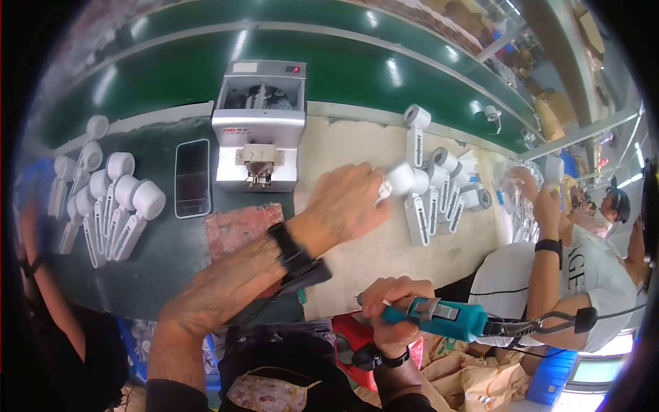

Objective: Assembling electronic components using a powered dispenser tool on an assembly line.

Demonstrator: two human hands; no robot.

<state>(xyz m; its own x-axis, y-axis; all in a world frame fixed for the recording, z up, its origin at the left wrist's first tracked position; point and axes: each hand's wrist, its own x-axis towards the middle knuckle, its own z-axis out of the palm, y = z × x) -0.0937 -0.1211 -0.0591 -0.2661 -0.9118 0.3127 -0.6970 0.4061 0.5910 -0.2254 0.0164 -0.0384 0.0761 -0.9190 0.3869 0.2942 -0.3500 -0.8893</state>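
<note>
My left hand (350,202) reaches over the pale board right of the middle. Its fingers are curled round a white handheld unit (400,177), like a small fan, with a blurred round head; its handle is mostly hidden by the fingers. Right beside it stands a cluster of similar white handheld units (432,220) with round heads and slotted handles. Lower down, my right hand (395,309) grips a teal electric screwdriver (446,320), whose cable end points right and whose tip points left.
A silver screw feeder (259,130) stands at the back centre. Beside it lie a phone (193,178) and a reddish pad (240,230). More white units (113,206) stand at left. A green conveyor (357,65) runs behind. Co-workers sit at both sides; one at right wears a white shirt (597,275).
</note>
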